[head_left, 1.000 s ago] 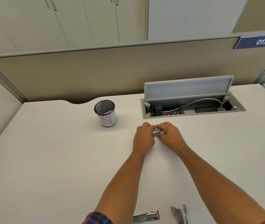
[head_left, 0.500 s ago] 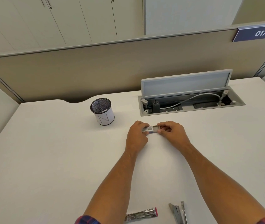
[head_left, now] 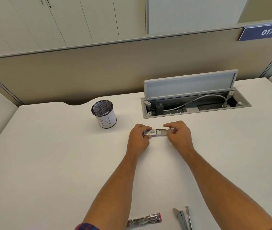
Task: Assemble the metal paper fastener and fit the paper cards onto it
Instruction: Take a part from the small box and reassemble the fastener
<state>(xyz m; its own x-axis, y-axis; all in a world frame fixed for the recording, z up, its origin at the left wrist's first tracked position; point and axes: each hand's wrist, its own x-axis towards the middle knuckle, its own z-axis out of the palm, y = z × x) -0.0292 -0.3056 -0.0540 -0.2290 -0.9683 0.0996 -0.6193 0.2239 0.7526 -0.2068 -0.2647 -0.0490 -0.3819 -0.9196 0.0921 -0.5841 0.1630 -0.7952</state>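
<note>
A mesh cup (head_left: 104, 113) with a white band stands on the white counter (head_left: 49, 163), left of the pack (head_left: 156, 132) and a little farther from the person. Beyond the pack, to its right, a cable box (head_left: 196, 105) is sunk into the counter with its lid (head_left: 190, 85) propped up; a grey cable (head_left: 198, 99) and a black plug (head_left: 159, 107) lie inside. Well nearer than the pack, at the counter's near edge, lie a foil packet (head_left: 144, 219) with a pink end and, to its right, a few loose metal strips (head_left: 183, 218). Nothing lies between these and the pack except the person's two bare forearms.

A beige partition (head_left: 98, 72) closes off the far side of the counter, carrying a blue plate (head_left: 264, 32) marked 017 at its right end. Pale cabinets (head_left: 65, 19) stand behind the partition.

The pack, a small flat grey piece with a barcode label on its left half, sits in mid-counter between the two hands. The left hand (head_left: 138, 138) pinches its left end with curled fingers. The right hand (head_left: 179, 133) grips the right end, thumb and fingers curled round it. Whether the pack rests on the counter or is lifted just clear of it cannot be told.
</note>
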